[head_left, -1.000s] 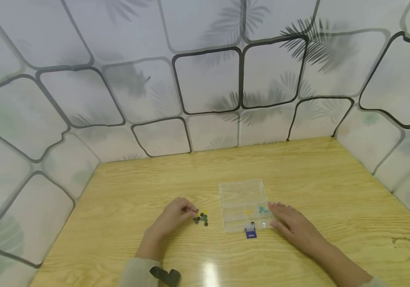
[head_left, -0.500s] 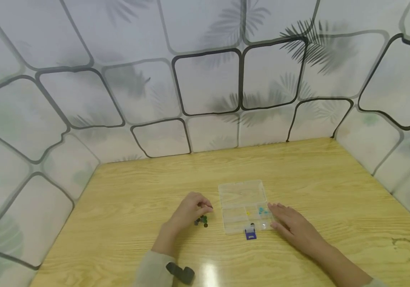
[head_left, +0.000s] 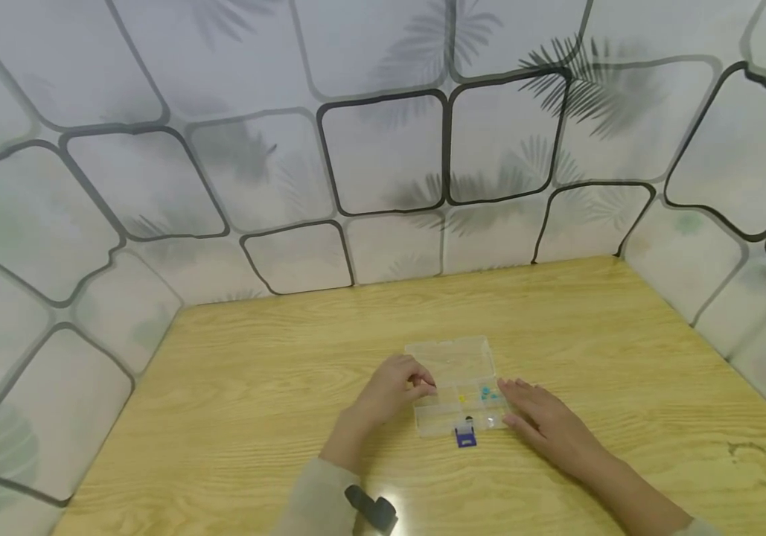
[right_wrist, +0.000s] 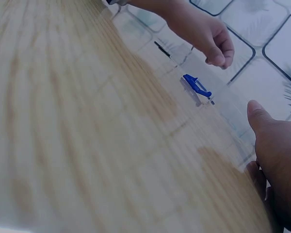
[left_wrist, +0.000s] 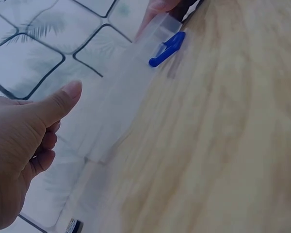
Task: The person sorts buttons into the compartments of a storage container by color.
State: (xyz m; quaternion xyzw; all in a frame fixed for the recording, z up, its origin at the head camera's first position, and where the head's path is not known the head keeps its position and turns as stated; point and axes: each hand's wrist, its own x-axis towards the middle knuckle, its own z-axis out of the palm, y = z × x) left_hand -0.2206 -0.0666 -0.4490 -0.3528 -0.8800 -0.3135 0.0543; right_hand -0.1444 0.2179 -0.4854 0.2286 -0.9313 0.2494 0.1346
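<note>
Head view: a clear box rests on the wooden table, its lid laid back towards the wall, with 1 hand on either side. The left hand is over the box's left part, thumb and fingers drawn narrowly together; whether anything small sits between the tips, I cannot tell. The right hand lies against the box's right edge, its fingers extended and the thumb set apart from them.

Inside the box, blue pieces lie in the back right compartment, with a yellow piece to their left. 1 dark piece is near the front wall, just behind a blue clasp that juts out at the front edge.

A pale sleeve covers the left forearm, with a black device at the wrist. Left wrist view: a small dark object stands on the table at the lower edge, too blurred to name.
</note>
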